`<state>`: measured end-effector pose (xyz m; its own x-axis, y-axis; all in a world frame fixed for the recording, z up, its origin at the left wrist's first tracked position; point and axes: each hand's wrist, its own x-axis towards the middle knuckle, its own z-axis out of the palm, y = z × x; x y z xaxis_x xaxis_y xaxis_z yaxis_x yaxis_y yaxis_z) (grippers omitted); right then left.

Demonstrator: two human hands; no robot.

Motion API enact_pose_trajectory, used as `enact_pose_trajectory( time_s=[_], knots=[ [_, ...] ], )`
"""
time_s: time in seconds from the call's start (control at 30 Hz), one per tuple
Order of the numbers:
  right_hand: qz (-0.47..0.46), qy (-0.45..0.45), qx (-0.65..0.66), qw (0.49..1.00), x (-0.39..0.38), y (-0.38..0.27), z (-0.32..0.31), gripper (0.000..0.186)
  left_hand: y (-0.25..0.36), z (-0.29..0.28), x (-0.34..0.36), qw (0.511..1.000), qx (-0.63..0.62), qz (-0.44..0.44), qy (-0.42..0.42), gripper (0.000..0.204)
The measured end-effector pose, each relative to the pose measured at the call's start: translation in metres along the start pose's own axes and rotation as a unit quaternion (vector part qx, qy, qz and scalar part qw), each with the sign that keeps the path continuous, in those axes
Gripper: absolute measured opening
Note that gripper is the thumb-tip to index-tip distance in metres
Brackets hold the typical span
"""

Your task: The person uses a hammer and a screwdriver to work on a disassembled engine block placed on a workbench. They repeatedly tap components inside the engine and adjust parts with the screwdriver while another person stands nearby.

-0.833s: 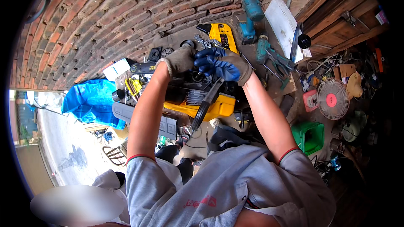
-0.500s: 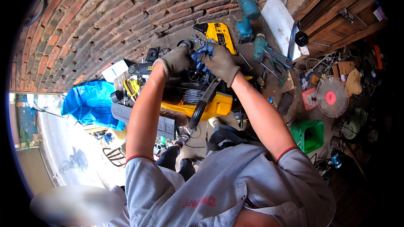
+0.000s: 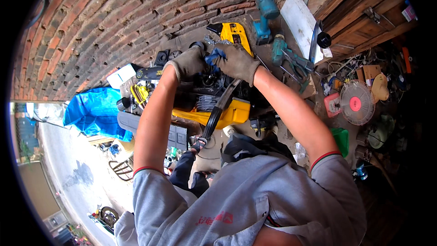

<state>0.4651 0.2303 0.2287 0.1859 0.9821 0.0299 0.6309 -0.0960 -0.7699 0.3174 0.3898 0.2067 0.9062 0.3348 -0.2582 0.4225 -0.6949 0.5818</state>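
Both my hands wear grey-brown work gloves and meet over the partly opened chainsaw (image 3: 236, 113), a yellow and black machine on the bench. My left hand (image 3: 189, 62) has its fingers curled down at the machine's far side. Beside it, my right hand (image 3: 236, 62) is bent inward with closed fingers. A dark blue patch (image 3: 214, 57) shows between them; whether it is glove coating or a cloth, I cannot tell. What the fingertips grip is hidden. The saw's black handle (image 3: 215, 118) slants toward me. Just beyond my hands lie a chain (image 3: 216, 41) and a yellow cover (image 3: 236, 34).
A teal impact wrench (image 3: 266, 5) and a teal drill (image 3: 280, 51) lie at the far right, near pliers (image 3: 298, 68). A dark guide bar (image 3: 148, 73) rests left. A pink fan (image 3: 356, 104) and a green bin (image 3: 340, 140) stand right. Someone's foot (image 3: 199, 143) shows below the bench.
My right hand has turned over slightly, so more of the glove's back shows and less blue. My right forearm has swung outward, covering part of the green bin. The person at lower left has mostly left view.
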Motion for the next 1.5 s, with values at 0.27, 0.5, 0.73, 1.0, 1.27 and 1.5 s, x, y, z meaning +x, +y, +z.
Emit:
enact_pose_trajectory(
  time_s=[0.27,0.5,0.73,1.0,1.27,1.5],
  knots=[
    [0.001,0.115,0.025,0.993,-0.005,-0.003,0.017,0.043,0.026,-0.014,-0.009,1.0,0.008,0.023,-0.001,0.028],
    [0.058,0.165,0.047,0.984,-0.011,-0.015,0.025,0.045,0.041,-0.022,-0.013,0.999,0.007,-0.039,-0.028,0.027],
    [0.127,0.171,0.031,0.977,-0.009,-0.018,0.028,0.046,0.039,-0.021,-0.006,0.998,0.019,-0.037,-0.052,0.025],
    [0.051,0.125,0.21,0.968,-0.007,0.008,0.041,0.041,0.021,-0.017,-0.009,0.995,0.1,-0.006,-0.007,0.039],
    [0.013,0.081,0.084,0.993,-0.016,0.022,0.038,0.03,0.1,0.0,-0.115,0.919,0.005,-0.014,0.394,0.041],
    [-0.14,0.124,0.083,0.979,-0.011,0.038,0.049,0.027,0.152,0.119,-0.144,0.893,0.054,-0.115,0.432,0.037]
  ],
)
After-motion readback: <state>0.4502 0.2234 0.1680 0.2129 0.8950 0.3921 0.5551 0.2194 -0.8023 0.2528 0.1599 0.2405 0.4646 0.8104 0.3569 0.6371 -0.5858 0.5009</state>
